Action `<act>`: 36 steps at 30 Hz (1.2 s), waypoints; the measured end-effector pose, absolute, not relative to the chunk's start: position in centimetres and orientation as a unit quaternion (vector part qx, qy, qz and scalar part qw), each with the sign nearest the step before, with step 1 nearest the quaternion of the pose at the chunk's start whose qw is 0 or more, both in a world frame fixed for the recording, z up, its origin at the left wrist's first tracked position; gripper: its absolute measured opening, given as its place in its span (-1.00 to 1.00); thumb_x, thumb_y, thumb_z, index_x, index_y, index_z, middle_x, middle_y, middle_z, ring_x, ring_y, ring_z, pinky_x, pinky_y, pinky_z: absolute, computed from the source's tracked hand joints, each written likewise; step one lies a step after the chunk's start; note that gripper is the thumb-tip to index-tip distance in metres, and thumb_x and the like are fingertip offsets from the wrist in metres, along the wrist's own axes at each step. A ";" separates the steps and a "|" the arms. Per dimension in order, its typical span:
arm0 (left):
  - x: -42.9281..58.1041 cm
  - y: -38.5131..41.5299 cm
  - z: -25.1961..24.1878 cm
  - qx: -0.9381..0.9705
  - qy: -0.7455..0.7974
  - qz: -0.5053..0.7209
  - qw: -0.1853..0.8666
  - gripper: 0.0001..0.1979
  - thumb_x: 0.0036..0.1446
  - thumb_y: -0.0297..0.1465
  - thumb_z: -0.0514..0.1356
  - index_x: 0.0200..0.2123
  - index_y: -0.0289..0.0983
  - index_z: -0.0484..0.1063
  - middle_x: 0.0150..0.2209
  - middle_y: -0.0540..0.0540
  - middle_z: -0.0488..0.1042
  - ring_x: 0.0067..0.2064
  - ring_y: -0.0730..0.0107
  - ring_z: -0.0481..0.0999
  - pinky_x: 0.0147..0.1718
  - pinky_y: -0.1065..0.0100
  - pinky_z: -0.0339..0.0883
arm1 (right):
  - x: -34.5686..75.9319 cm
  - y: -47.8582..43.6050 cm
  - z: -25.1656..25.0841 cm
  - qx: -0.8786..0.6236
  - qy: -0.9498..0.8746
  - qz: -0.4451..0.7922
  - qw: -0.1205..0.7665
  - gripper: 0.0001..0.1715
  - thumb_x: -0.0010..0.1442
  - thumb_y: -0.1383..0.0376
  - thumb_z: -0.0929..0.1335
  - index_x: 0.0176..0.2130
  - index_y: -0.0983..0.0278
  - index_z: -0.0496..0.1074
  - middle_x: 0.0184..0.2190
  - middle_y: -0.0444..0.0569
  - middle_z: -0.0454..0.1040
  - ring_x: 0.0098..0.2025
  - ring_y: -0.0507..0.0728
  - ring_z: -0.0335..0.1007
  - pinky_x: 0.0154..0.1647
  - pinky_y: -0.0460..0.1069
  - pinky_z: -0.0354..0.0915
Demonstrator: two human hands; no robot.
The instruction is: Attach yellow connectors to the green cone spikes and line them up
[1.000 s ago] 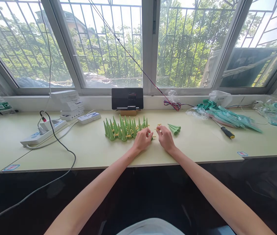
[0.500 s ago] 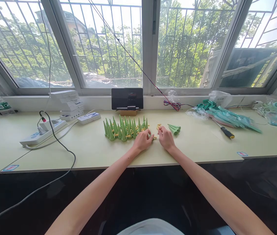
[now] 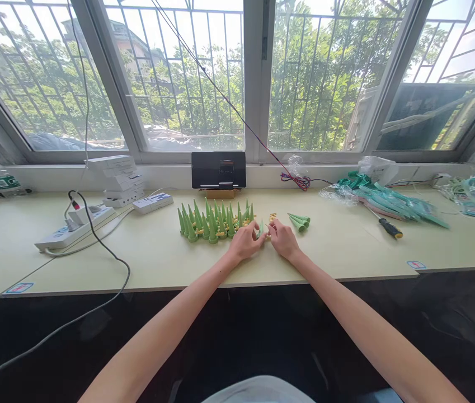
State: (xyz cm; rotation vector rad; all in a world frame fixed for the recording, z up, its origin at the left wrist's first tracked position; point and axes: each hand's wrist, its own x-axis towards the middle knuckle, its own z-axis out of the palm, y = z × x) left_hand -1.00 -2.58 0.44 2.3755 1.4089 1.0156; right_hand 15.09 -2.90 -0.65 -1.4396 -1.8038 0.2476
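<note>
My left hand (image 3: 245, 240) is closed around a green cone (image 3: 261, 228), which stands up between its fingers. Close beside it, my right hand (image 3: 283, 240) pinches something small and yellowish against that cone; its shape is too small to make out. Rows of upright green cones (image 3: 213, 224) stand just left of my left hand, with small yellow pieces (image 3: 221, 234) among them. More yellow pieces (image 3: 273, 216) lie beyond my right hand. To its right a few loose green cones (image 3: 300, 222) lie on their sides.
A dark tablet (image 3: 218, 169) leans at the window. A power strip (image 3: 73, 228) with cables and stacked white boxes (image 3: 122, 182) are on the left. A screwdriver (image 3: 389, 228) and teal plastic bags (image 3: 405, 204) lie right. The table's front edge (image 3: 367, 278) runs beneath my forearms.
My right hand has moved slightly left and nearer me, from the yellow pieces to the left hand. The cone in my left hand now shows upright between the fingers.
</note>
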 end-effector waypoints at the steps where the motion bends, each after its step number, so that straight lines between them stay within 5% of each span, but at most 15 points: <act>1: -1.0 -2.6 0.5 0.804 0.476 0.342 0.102 -0.70 0.13 -0.14 0.12 -0.23 -0.25 0.34 -0.53 0.03 0.43 -0.51 0.38 0.38 -0.44 0.37 0.19 | 15.1 -2.9 -0.7 -0.566 -0.714 0.100 0.399 -0.79 0.29 0.27 0.15 -0.26 0.22 0.33 -0.41 -0.02 0.48 -0.37 0.14 0.36 -0.38 -0.05 0.10; 16: -1.0 -2.4 0.3 0.824 0.449 0.337 0.076 -0.79 0.11 -0.25 0.16 -0.26 -0.27 0.36 -0.35 -0.08 0.48 -0.42 0.36 0.40 -0.43 0.35 0.19 | 15.1 -2.8 -0.8 -0.464 -0.723 0.100 0.502 -0.78 0.31 0.23 0.16 -0.28 0.23 0.31 -0.38 -0.04 0.48 -0.37 0.12 0.38 -0.29 -0.03 0.21; 36: -1.0 -2.1 0.0 0.771 0.436 0.454 0.100 -0.61 0.22 -0.27 0.09 0.05 -0.35 0.23 -0.29 -0.08 0.39 -0.55 0.55 0.27 -0.45 0.39 0.24 | 15.2 -2.4 -1.1 -0.470 -0.697 0.054 0.538 -0.84 0.30 0.28 0.15 -0.26 0.24 0.27 -0.32 0.00 0.43 -0.38 0.12 0.31 -0.29 -0.01 0.20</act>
